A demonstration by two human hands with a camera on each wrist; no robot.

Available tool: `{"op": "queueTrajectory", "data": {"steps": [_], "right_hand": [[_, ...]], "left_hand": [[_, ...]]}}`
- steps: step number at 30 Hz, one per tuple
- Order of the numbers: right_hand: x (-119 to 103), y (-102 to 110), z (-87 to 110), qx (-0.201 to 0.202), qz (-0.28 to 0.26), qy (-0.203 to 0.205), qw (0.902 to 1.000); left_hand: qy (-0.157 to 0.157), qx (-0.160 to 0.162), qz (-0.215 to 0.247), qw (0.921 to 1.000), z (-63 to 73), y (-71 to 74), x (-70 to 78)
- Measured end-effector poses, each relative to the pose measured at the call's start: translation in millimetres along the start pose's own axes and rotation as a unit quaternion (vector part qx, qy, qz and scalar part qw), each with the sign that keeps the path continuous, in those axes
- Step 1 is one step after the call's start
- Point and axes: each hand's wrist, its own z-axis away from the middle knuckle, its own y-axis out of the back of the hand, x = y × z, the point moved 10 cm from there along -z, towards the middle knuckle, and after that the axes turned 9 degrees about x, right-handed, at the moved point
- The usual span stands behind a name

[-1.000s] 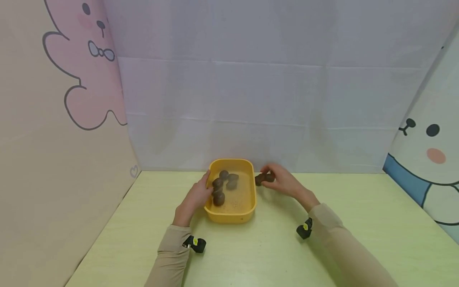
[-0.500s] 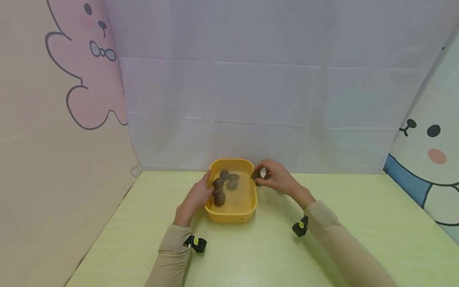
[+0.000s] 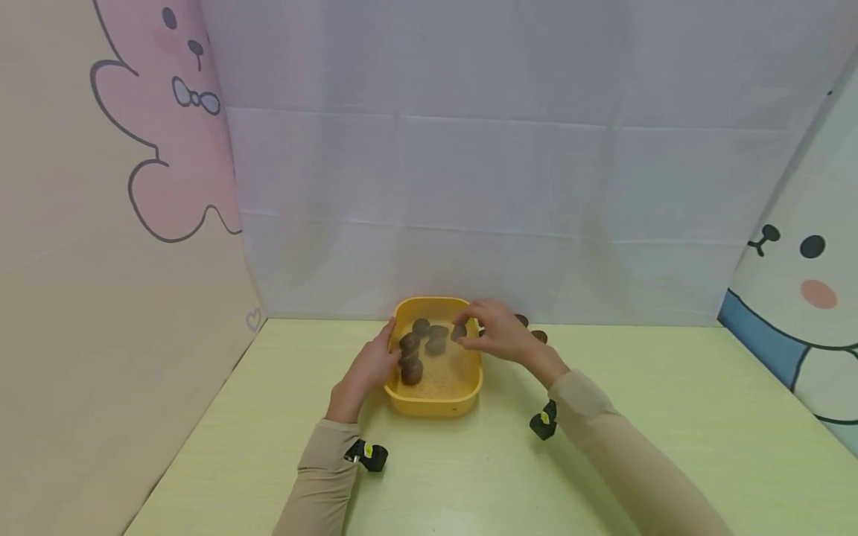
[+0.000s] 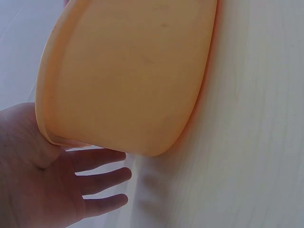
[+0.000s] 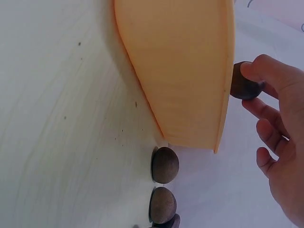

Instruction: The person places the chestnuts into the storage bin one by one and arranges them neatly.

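A yellow plastic tub (image 3: 432,407) stands on the table near the back wall. My left hand (image 3: 369,365) holds its left rim, with the thumb hooked over the edge; in the left wrist view, several fingers (image 4: 102,181) spread below the tub's outer wall. My right hand (image 3: 499,331) is over the right rim and pinches a dark brown rounded piece (image 5: 243,81) between thumb and fingertips. Several similar pieces (image 3: 412,371) lie inside the tub, mostly on its left and far side. Whether they are nuts or stones I cannot tell.
More brown rounded pieces (image 5: 165,165) lie on the table right of the tub, close to the back wall, partly hidden by my right hand in the head view. A white cloth wall (image 3: 429,186) closes off the back. Cartoon-printed panels stand at both sides.
My right hand has moved left from beside the tub to over its right rim, carrying one brown piece. Other pieces behind it are now exposed. The left hand keeps its hold.
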Motion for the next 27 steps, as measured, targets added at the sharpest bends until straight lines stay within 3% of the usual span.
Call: {"op": "queueTrajectory", "data": {"steps": [15, 27], "right_hand": [[-1.4, -32.7, -9.6, -0.072, 0.05, -0.011, 0.9961], [2.9, -73.0, -13.2, -0.156, 0.072, -0.024, 0.9849]], "left_hand": [[-0.003, 0.003, 0.003, 1.0, -0.2, 0.5, -0.1], [-0.004, 0.003, 0.006, 1.0, 0.7, 0.7, 1.8]]}}
